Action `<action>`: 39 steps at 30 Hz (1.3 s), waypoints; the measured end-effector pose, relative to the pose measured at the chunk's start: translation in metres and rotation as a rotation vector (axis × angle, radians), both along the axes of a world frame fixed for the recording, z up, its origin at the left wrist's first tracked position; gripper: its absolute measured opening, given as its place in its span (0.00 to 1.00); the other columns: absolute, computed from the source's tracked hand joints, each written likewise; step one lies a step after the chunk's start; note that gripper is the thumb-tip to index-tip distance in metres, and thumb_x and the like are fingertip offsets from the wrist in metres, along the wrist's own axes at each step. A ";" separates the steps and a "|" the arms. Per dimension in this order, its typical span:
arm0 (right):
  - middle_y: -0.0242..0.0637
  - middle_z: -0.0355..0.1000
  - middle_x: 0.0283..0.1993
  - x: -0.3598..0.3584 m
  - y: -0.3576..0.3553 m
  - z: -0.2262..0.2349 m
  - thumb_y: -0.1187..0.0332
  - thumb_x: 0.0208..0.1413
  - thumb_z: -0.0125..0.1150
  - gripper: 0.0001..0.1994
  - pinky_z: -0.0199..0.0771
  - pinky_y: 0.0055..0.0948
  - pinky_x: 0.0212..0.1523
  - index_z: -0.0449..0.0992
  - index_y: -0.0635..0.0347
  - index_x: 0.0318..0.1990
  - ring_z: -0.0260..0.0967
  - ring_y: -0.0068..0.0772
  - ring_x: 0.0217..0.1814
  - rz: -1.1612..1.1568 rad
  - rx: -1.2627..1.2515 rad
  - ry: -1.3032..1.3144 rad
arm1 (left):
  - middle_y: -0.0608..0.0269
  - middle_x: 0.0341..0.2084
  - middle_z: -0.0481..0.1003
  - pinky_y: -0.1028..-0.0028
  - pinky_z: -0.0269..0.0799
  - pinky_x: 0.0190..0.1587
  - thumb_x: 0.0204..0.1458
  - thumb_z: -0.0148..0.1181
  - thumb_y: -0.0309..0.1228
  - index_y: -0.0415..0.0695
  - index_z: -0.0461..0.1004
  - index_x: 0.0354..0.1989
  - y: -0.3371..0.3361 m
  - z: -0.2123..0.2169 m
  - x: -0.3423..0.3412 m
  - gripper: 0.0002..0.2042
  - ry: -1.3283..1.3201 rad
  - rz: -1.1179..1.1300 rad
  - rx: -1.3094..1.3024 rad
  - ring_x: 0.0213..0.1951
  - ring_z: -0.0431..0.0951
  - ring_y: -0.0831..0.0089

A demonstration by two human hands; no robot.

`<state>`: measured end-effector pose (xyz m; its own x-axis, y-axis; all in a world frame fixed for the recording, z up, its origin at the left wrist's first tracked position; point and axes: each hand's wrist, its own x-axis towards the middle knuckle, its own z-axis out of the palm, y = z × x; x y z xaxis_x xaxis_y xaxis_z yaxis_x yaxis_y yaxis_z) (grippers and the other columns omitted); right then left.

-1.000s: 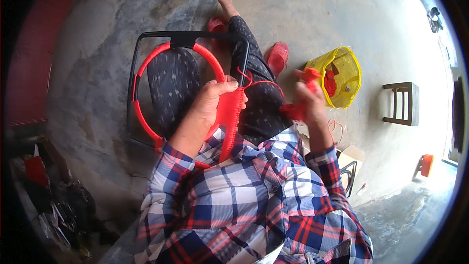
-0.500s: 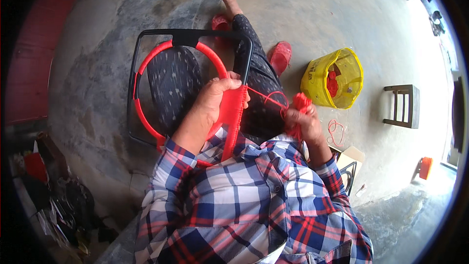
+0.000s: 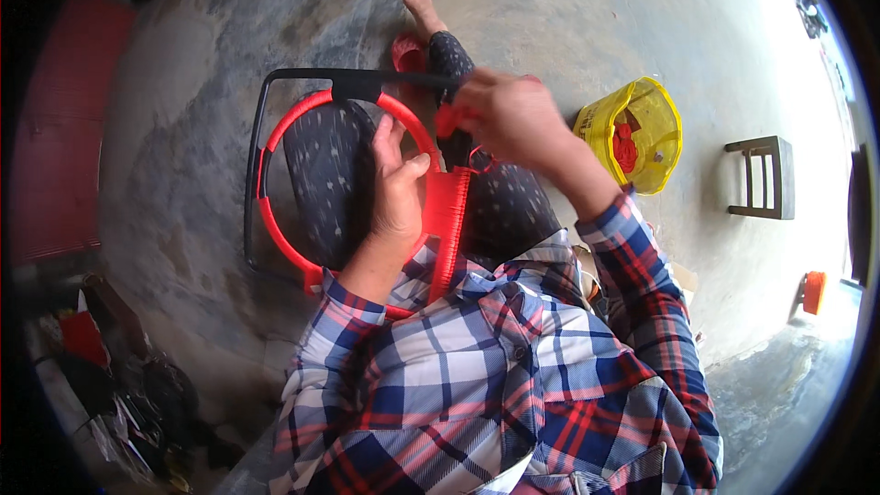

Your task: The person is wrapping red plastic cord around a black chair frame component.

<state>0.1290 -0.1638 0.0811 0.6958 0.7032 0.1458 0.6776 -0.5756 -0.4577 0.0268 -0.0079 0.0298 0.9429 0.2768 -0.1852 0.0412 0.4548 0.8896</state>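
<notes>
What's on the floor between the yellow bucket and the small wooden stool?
Nothing: in the head view the concrete floor between the yellow bucket and the stool is bare.
</notes>
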 end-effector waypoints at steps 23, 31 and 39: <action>0.42 0.70 0.51 -0.050 -0.054 -0.047 0.75 0.44 0.57 0.09 0.69 0.29 0.49 0.63 0.57 0.31 0.69 0.29 0.47 -0.222 1.107 0.770 | 0.54 0.35 0.77 0.71 0.73 0.42 0.54 0.56 0.32 0.36 0.72 0.43 0.013 -0.002 0.002 0.13 0.333 -0.375 -0.263 0.35 0.77 0.67; 0.25 0.56 0.20 -0.075 -0.203 0.005 0.59 0.66 0.44 0.15 0.59 0.18 0.21 0.66 0.63 0.47 0.51 0.17 0.15 -0.171 1.850 0.966 | 0.51 0.27 0.78 0.71 0.76 0.33 0.53 0.59 0.31 0.38 0.74 0.36 0.022 -0.004 0.003 0.08 0.427 -0.454 -0.261 0.27 0.80 0.65; 0.27 0.68 0.35 -0.060 -0.114 -0.043 0.73 0.53 0.57 0.17 0.67 0.19 0.32 0.69 0.59 0.52 0.65 0.18 0.29 -0.654 1.148 0.767 | 0.53 0.26 0.78 0.70 0.77 0.31 0.53 0.60 0.32 0.38 0.74 0.35 0.017 0.002 0.002 0.09 0.441 -0.481 -0.252 0.26 0.80 0.66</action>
